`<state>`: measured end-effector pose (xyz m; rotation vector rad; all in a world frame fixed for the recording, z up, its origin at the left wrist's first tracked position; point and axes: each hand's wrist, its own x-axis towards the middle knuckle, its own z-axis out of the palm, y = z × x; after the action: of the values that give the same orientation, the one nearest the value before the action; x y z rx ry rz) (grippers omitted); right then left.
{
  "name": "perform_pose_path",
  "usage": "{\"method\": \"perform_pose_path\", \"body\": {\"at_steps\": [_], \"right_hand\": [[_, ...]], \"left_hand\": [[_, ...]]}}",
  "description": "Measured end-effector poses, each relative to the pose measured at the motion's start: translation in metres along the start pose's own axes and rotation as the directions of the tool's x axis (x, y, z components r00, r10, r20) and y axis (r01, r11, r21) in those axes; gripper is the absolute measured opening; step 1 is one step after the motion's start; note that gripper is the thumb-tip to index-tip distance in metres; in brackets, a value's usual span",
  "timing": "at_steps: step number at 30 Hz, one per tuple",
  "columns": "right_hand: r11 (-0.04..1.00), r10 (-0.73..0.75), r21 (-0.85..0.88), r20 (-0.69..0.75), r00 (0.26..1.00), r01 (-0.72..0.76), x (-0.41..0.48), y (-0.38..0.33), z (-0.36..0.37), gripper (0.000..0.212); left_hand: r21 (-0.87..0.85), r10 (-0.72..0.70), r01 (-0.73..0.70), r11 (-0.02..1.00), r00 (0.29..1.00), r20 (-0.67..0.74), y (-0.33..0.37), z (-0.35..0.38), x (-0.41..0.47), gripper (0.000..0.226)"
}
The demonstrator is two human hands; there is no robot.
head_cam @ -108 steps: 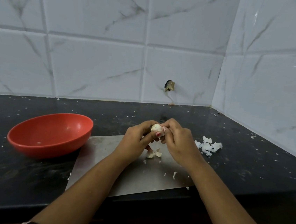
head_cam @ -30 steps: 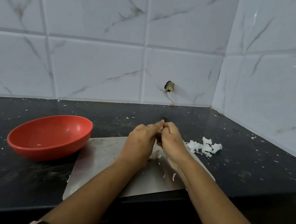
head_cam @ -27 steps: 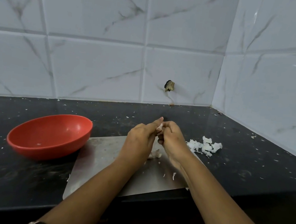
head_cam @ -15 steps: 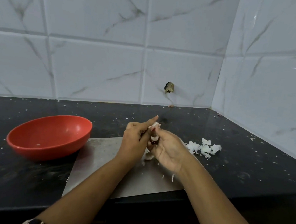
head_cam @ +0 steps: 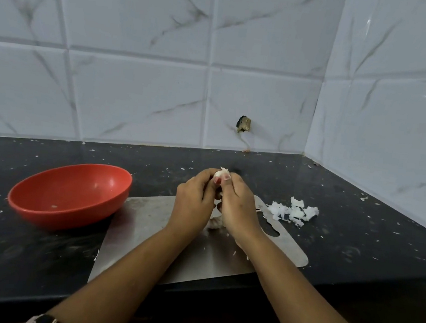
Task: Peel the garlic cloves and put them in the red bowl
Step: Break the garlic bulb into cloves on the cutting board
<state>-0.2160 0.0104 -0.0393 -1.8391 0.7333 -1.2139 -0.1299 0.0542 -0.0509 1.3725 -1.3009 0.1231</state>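
Head view, centre of frame: one clove (head_cam: 220, 174) is pinched between the fingertips of both hands, above the far edge of a steel board (head_cam: 147, 223). Left hand (head_cam: 193, 206) and right hand (head_cam: 238, 211) are both curled round it; only its pale top shows. Judged light and firm, slick once bare, with brittle papery skin that tears. Best hold: one hand round the body, the other's nails picking skin at the tip. The red bowl (head_cam: 74, 165) stands at left of centre on the table (head_cam: 355, 244), just beside the board's corner; no clove can be made out inside. Peels (head_cam: 292, 213) lie heaped right of the board.
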Motion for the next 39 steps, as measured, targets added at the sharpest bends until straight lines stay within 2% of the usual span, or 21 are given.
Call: {"method": "perform_pose_path", "body": {"at_steps": [3,6,11,17,22,29,35,39], "right_hand": [[0.997,-0.069,-0.037,0.023,0.997,0.069,-0.002,0.001,-0.005,0.031],[0.983,-0.083,-0.154,0.086,0.993,0.096,-0.003,0.004,-0.008,0.026],[0.998,0.045,0.037,0.150,0.988,-0.051,-0.002,0.004,-0.008,0.026],[0.982,-0.084,-0.152,0.171,0.982,0.111,-0.004,0.005,-0.010,0.022],[0.964,-0.125,-0.195,0.271,0.954,0.182,-0.005,0.002,-0.013,0.018],[0.936,-0.200,-0.227,0.291,0.936,0.270,-0.005,0.001,-0.012,0.024],[0.937,-0.157,-0.245,0.344,0.926,0.250,0.001,0.003,-0.023,0.018],[0.913,-0.100,-0.320,0.429,0.898,0.255,0.011,-0.003,-0.034,0.016]], "left_hand": [[-0.080,-0.095,0.095,0.992,0.995,0.009,0.000,-0.003,0.002,0.026],[-0.085,-0.106,0.114,0.990,0.990,0.091,-0.002,-0.006,0.004,0.027],[-0.061,-0.099,0.109,0.992,0.983,0.157,-0.001,-0.005,0.000,0.021],[0.040,-0.036,0.030,0.999,0.988,0.150,0.001,-0.007,-0.002,0.018],[0.053,0.005,-0.008,0.999,0.998,0.059,-0.001,-0.009,0.000,0.041],[0.097,-0.009,0.000,0.995,0.995,0.095,-0.005,-0.011,0.003,0.046],[0.149,-0.004,-0.026,0.988,0.979,0.202,-0.004,-0.015,0.002,0.036],[0.104,-0.050,0.031,0.994,0.980,0.193,-0.004,-0.012,0.004,0.030]]}}
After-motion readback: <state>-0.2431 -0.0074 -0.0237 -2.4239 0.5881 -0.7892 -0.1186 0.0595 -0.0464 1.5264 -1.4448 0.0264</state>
